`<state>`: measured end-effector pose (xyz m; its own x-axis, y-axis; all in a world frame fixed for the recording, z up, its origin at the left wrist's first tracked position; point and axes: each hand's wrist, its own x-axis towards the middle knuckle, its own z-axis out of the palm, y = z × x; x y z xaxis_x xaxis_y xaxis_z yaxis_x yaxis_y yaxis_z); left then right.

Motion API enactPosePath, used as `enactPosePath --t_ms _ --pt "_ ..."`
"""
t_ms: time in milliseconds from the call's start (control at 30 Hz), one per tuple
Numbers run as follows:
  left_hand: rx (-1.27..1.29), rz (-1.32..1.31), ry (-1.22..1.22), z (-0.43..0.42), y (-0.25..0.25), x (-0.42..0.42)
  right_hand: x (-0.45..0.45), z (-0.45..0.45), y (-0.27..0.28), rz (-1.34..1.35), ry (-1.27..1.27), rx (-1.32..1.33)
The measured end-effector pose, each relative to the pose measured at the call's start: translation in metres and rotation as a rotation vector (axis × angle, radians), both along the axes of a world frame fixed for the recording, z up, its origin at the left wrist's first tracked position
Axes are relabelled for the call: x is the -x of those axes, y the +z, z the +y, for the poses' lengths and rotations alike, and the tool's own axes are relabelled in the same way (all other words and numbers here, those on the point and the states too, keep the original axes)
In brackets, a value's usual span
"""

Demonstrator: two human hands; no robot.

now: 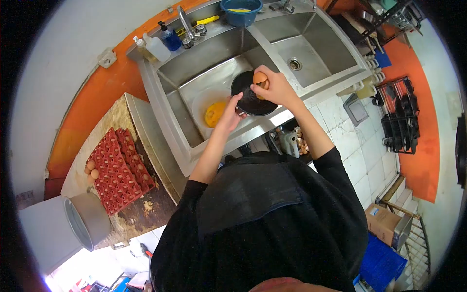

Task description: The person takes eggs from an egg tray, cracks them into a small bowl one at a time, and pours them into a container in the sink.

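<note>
My left hand (229, 116) grips the near left rim of a black bowl (254, 107) over the left sink basin's front edge. Above the bowl, my right hand (278, 88) has its fingers closed around a brown egg (260, 78). A dark gap shows below the egg's top part, so the shell looks cracked; the fingers partly hide it. Left of the bowl, orange-yellow egg yolks (214, 115) lie in a pale see-through container in the basin, partly behind my left hand.
The steel double sink (272, 53) carries soap bottles (170, 38), a faucet (185, 22) and a blue tub (241, 15). To the left, red egg trays (114, 170), several loose eggs (92, 169) and a large metal pot (87, 221) occupy a worn wooden table. Eggshells (302, 143) show below the sink.
</note>
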<state>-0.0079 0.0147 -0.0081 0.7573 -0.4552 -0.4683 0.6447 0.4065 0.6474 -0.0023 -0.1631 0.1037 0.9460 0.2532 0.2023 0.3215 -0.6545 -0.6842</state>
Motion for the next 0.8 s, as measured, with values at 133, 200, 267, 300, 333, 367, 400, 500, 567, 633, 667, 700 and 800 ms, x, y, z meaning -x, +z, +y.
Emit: enactPosePath --t_ms 133,200,267,300,333,367,400,500,567,633,667,700,800 --pt "-0.019 -0.010 0.042 0.008 -0.001 0.001 0.013 -0.010 -0.015 -0.018 -0.059 -0.088" --pt "-0.015 0.030 0.055 0.017 -0.006 0.002 0.029 -0.019 -0.027 -0.044 -0.181 -0.218" --pt "-0.019 0.042 0.105 0.029 -0.011 0.004 0.051 -0.035 -0.052 -0.087 -0.312 -0.243" --pt "-0.024 0.050 0.136 0.037 -0.014 0.004 0.066 -0.047 -0.065 0.013 -0.379 -0.186" --pt "-0.027 0.048 0.164 0.047 -0.020 0.004 0.083 -0.061 -0.079 0.110 -0.444 -0.127" --pt "-0.061 0.025 0.167 0.058 -0.026 0.004 0.098 -0.075 -0.094 0.197 -0.470 -0.060" --pt "-0.095 0.002 0.171 0.068 -0.028 0.004 0.114 -0.092 -0.113 0.282 -0.494 0.011" --pt "-0.435 -0.115 0.342 0.086 -0.017 0.006 0.159 -0.163 -0.207 0.514 -0.364 0.445" --pt "-0.631 -0.333 0.374 0.099 -0.042 -0.004 0.157 -0.155 -0.187 0.764 -0.390 0.719" --pt "-1.075 -0.707 0.365 0.106 -0.037 -0.002 0.137 -0.144 -0.152 0.347 -0.484 0.553" --pt "-1.132 -0.833 0.321 0.111 -0.038 -0.003 0.113 -0.128 -0.131 0.231 -0.533 0.386" --pt "-1.194 -0.980 0.290 0.113 -0.037 -0.002 0.088 -0.125 -0.131 -0.078 -0.445 0.371" --pt "-1.454 -0.996 0.103 0.110 -0.035 0.006 0.022 -0.014 -0.037 -0.259 -0.289 0.171"
